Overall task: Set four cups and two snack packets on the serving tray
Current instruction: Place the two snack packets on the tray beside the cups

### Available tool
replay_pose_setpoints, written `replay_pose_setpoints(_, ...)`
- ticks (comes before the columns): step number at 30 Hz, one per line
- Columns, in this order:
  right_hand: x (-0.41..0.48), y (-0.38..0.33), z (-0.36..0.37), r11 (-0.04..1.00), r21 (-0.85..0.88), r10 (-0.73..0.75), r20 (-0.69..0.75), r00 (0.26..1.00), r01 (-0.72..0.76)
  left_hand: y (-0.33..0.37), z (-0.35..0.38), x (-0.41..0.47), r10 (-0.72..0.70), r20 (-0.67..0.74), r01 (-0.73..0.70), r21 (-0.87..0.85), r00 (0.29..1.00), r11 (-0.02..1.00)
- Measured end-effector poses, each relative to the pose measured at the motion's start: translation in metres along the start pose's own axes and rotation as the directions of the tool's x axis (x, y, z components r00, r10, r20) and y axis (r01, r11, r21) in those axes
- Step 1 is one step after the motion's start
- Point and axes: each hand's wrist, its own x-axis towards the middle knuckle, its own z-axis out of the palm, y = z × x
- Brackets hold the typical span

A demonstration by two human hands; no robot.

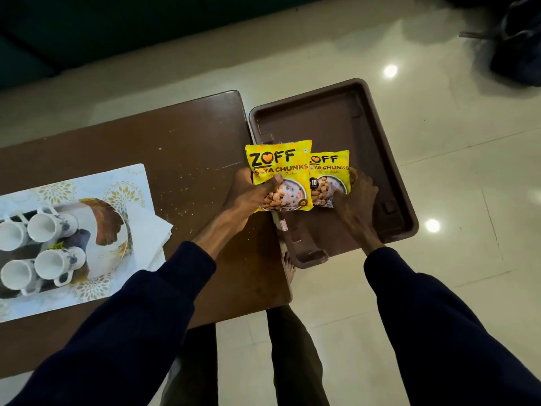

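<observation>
Yellow foil snack packets are being clamped one in each grip: the left hand [248, 197] pinching the nearer yellow packet [279, 178], the right hand [355, 197] the farther yellow packet [330, 180], both hovering over the bare brown plastic serving tray [380, 148]. Four white ceramic cups [52, 227] are lying well apart on the brown wooden counter [181, 142], so nothing is placed yet.

Dark-sleeved arms, bare hands

Long navy sleeves [152, 317] covered both forearms to the wrists; dark trousers [292, 361] and one bare foot [289, 266] showed below.
</observation>
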Motion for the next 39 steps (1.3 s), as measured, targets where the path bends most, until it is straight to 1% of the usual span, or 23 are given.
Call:
replay_pose_setpoints(3, 0.003, -0.010, 0.010, 0.998, -0.041, 0.035, -0.045, 0.998, -0.037, -0.009, -0.010, -0.005, -0.030, -0.024, 0.031, 0.018, 0.999, 0.999)
replay_pose_setpoints(5, 0.002, -0.017, 0.013, 0.998, -0.048, 0.028, -0.095, 0.995, -0.032, -0.016, -0.015, -0.009, -0.058, -0.010, 0.058, -0.001, 0.998, 0.998)
replay_pose_setpoints(8, 0.001, -0.030, 0.015, 0.996, 0.083, 0.023, -0.101, 0.995, -0.015, -0.025, -0.028, -0.017, -0.072, -0.003, 0.071, -0.061, 0.997, 0.996)
replay_pose_setpoints(10, -0.002, -0.039, 0.011, 0.991, 0.128, 0.041, -0.116, 0.992, -0.026, -0.032, -0.037, -0.020, -0.084, -0.017, 0.082, -0.105, 0.996, 0.991)
replay_pose_setpoints(12, -0.012, -0.051, 0.007, 0.992, 0.125, 0.012, -0.141, 0.990, 0.005, -0.036, -0.049, -0.026, -0.088, -0.026, 0.082, -0.158, 0.996, 0.984)
replay_pose_setpoints(15, -0.032, -0.073, -0.007, 0.986, 0.148, -0.050, -0.202, 0.978, 0.081, -0.039, -0.068, -0.038, -0.100, -0.056, 0.088, -0.189, 0.993, 0.978)
replay_pose_setpoints(18, -0.056, -0.106, -0.011, 0.971, 0.175, -0.123, -0.207, 0.971, 0.160, -0.041, -0.096, -0.052, -0.114, -0.106, 0.086, -0.238, 0.988, 0.967)
replay_pose_setpoints(22, -0.089, -0.159, 0.008, 0.925, 0.281, -0.231, -0.125, 0.965, 0.257, -0.047, -0.149, -0.068, -0.082, -0.154, 0.040, -0.259, 0.985, 0.965)
replay_pose_setpoints(24, -0.104, -0.183, 0.028, 0.901, 0.351, -0.251, -0.060, 0.966, 0.256, -0.055, -0.182, -0.076, -0.042, -0.201, -0.007, -0.236, 0.979, 0.972)
replay_pose_setpoints(26, -0.121, -0.202, 0.049, 0.886, 0.408, -0.262, 0.050, 0.964, 0.220, -0.063, -0.215, -0.088, -0.004, -0.234, -0.051, -0.232, 0.972, 0.971)
replay_pose_setpoints(29, -0.152, -0.224, 0.082, 0.899, 0.396, -0.271, 0.171, 0.947, 0.185, -0.078, -0.269, -0.108, 0.034, -0.261, -0.099, -0.238, 0.965, 0.966)
replay_pose_setpoints(31, -0.175, -0.238, 0.109, 0.907, 0.377, -0.292, 0.244, 0.925, 0.187, -0.090, -0.309, -0.125, 0.014, -0.301, -0.093, -0.253, 0.953, 0.963)
replay_pose_setpoints(34, -0.205, -0.258, 0.145, 0.923, 0.366, -0.248, 0.324, 0.913, 0.120, -0.106, -0.364, -0.146, -0.010, -0.373, -0.098, -0.270, 0.928, 0.958)
replay_pose_setpoints(37, -0.226, -0.276, 0.179, 0.933, 0.356, -0.182, 0.345, 0.921, 0.051, -0.122, -0.417, -0.161, -0.039, -0.426, -0.086, -0.270, 0.904, 0.959)
replay_pose_setpoints(39, -0.237, -0.285, 0.199, 0.944, 0.329, -0.158, 0.330, 0.931, 0.043, -0.133, -0.452, -0.168, -0.051, -0.444, -0.083, -0.277, 0.895, 0.957)
